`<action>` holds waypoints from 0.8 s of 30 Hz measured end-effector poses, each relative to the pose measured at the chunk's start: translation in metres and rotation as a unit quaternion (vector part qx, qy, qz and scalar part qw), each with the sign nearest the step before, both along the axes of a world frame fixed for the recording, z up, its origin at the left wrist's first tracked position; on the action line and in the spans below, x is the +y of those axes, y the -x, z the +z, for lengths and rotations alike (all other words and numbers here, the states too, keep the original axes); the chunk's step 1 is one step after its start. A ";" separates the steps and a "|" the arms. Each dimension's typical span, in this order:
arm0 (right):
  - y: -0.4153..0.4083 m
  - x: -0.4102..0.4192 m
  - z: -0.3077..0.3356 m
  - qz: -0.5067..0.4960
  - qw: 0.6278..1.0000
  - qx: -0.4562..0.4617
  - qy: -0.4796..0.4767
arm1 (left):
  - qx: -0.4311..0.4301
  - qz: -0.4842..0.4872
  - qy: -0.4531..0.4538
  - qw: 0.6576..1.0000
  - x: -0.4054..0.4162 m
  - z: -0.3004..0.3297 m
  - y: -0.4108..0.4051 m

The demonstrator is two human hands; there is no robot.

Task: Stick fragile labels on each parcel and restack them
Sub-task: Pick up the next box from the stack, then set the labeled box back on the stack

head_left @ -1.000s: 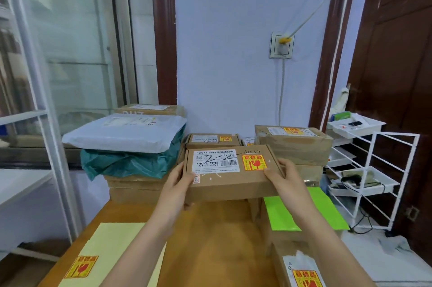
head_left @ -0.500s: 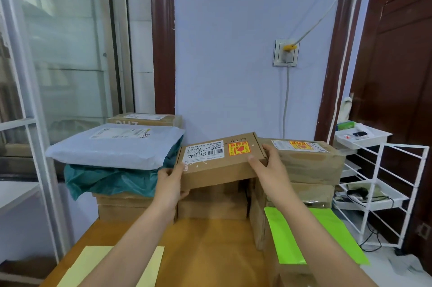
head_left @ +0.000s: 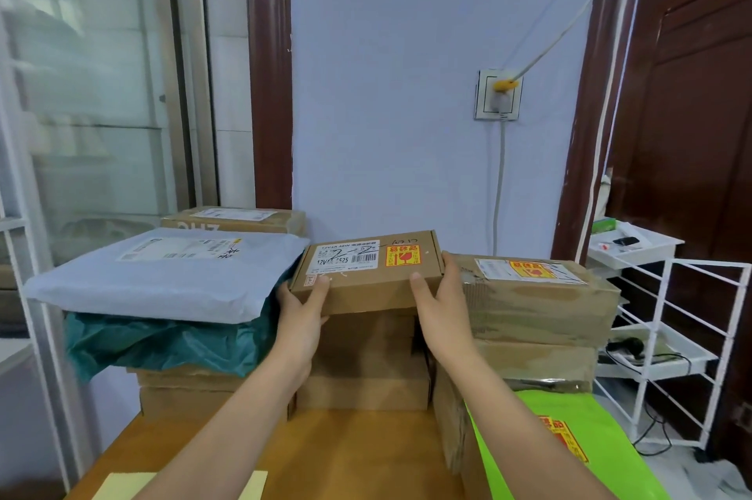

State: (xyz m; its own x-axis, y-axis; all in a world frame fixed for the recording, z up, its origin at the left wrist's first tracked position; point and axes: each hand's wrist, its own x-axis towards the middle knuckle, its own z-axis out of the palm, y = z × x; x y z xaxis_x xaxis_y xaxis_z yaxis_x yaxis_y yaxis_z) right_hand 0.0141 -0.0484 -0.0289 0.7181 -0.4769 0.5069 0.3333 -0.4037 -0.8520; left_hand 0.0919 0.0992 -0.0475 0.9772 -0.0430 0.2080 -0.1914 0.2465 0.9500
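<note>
A flat brown cardboard parcel [head_left: 368, 271] with a white shipping label and a yellow-red fragile sticker [head_left: 402, 255] sits atop the middle stack of boxes [head_left: 362, 361] against the wall. My left hand [head_left: 303, 310] grips its left front corner, thumb on the front face. My right hand [head_left: 441, 304] grips its right end, thumb on the front. To the right stands a taped brown box [head_left: 537, 296] that also bears a fragile sticker, and below it lies a green mailer [head_left: 569, 450] with a sticker.
On the left, a grey poly mailer [head_left: 162, 275] lies over a teal bag [head_left: 162, 340] on more boxes. A pale yellow sheet [head_left: 122, 485] lies on the wooden table [head_left: 358, 455]. A white wire rack [head_left: 667, 336] stands at right by a dark door.
Both hands carried the parcel up and away from me, and it now rests level on the middle stack. My view has tilted up and moved closer.
</note>
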 end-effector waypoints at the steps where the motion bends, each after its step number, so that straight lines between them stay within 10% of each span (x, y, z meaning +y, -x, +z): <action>1: -0.004 -0.001 -0.001 0.002 1.000 0.001 -0.006 | -0.006 0.007 -0.002 1.000 -0.001 -0.001 -0.005; 24: -0.094 -0.030 -0.042 -0.040 0.990 0.054 -0.127 | -0.130 0.098 -0.207 0.965 -0.040 -0.024 -0.068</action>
State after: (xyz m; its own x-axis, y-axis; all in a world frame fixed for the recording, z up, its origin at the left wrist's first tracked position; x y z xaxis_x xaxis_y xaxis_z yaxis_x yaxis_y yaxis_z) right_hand 0.1081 -0.0784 -0.0706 0.7168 -0.6359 0.2862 0.2108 -0.1936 -0.9582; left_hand 0.1598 0.0592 -0.0717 0.8924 0.0050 0.4512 -0.4403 -0.2095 0.8731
